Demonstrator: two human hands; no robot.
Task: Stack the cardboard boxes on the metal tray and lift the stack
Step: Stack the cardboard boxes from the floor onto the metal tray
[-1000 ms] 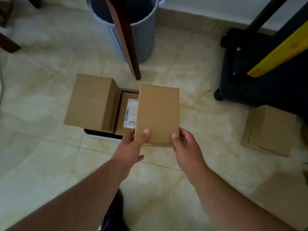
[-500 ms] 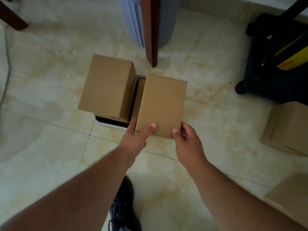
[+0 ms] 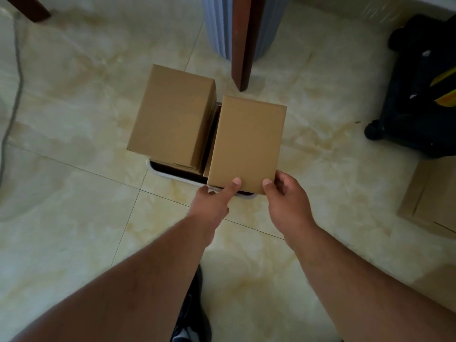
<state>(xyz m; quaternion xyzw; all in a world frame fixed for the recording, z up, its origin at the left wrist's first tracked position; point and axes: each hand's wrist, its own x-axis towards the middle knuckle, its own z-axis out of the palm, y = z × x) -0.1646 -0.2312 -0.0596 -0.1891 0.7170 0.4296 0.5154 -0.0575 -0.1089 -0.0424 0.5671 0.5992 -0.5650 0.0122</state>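
Both the left hand (image 3: 209, 206) and right hand (image 3: 287, 201) grip the near edge of a plain brown cardboard box (image 3: 246, 144). It sits over the white-rimmed metal tray (image 3: 172, 176), just beside a taller brown cardboard stack (image 3: 172, 119).

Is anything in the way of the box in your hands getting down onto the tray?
Nothing visible blocks it. The held box hangs over the right part of the metal tray, gripped by the left hand and right hand. The left stack stands beside it, with a gap between them.
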